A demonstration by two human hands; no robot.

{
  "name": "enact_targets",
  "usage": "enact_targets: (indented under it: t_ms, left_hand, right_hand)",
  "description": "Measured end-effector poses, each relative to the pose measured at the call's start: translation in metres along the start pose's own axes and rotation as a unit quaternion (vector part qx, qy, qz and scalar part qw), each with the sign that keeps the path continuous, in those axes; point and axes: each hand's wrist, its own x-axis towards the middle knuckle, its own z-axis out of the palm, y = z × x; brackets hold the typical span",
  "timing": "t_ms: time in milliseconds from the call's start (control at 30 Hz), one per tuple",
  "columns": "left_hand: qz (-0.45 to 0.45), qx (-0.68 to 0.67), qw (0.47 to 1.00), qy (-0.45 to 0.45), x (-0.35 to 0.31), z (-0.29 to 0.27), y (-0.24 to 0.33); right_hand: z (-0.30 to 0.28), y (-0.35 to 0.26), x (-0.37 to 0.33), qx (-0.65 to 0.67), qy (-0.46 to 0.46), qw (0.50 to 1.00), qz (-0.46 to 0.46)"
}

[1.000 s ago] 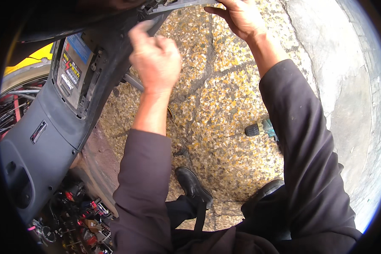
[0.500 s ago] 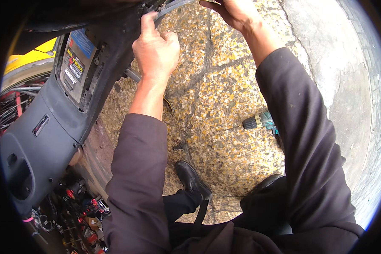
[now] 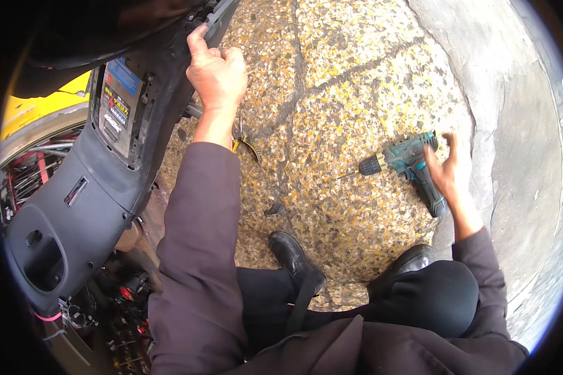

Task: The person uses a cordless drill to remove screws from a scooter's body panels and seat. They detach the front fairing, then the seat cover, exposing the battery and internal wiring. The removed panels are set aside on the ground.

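Observation:
My left hand (image 3: 216, 78) is closed at the top of a dark grey scooter body panel (image 3: 97, 169), index finger stretched up against its edge and the other fingers curled. A grey plastic trim strip (image 3: 218, 20) runs along that edge, at the fingertips; the exact grip is partly hidden. At the right, my right hand (image 3: 451, 170) is beside a teal and black cordless drill (image 3: 413, 159) lying on the ground, its fingers apart around the drill's rear and handle. The drill bit points left.
Yellow-handled pliers (image 3: 247, 145) lie on the pebbled ground (image 3: 344, 112) below my left hand. A labelled battery (image 3: 116, 103) sits in the panel's opening. Tools and parts crowd the lower left, near a yellow body part (image 3: 47, 109). My shoes (image 3: 291, 250) stand close by.
My right hand has left the grey strip at the top and come down to the drill. My left hand stays at the panel edge. The view has shifted a little.

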Motion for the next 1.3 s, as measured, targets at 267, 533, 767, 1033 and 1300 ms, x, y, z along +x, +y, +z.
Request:
enact_targets:
  t_ms: [267,533,767,1033,1300]
  left_hand:
    - [-0.003,0.052,0.999,-0.015,0.003,-0.009,0.005]
    - [-0.012,0.007,0.999,-0.031,0.002,-0.01,-0.006]
    - [0.01,0.018,1.0,-0.019,0.002,-0.009,-0.007]
    - [0.051,0.013,0.999,-0.01,-0.001,-0.002,-0.015]
    - [0.064,0.016,0.998,-0.005,-0.001,-0.003,-0.015]
  right_hand:
    - [-0.011,0.004,-0.027,0.007,-0.297,0.949,0.104]
    - [-0.112,-0.078,0.042,0.408,-0.254,0.874,-0.064]
    - [-0.064,-0.169,0.068,0.586,-0.239,0.774,0.009]
    - [0.024,-0.223,0.032,0.649,-0.088,0.753,0.062]
    - [0.061,-0.242,0.04,0.674,-0.071,0.732,0.064]
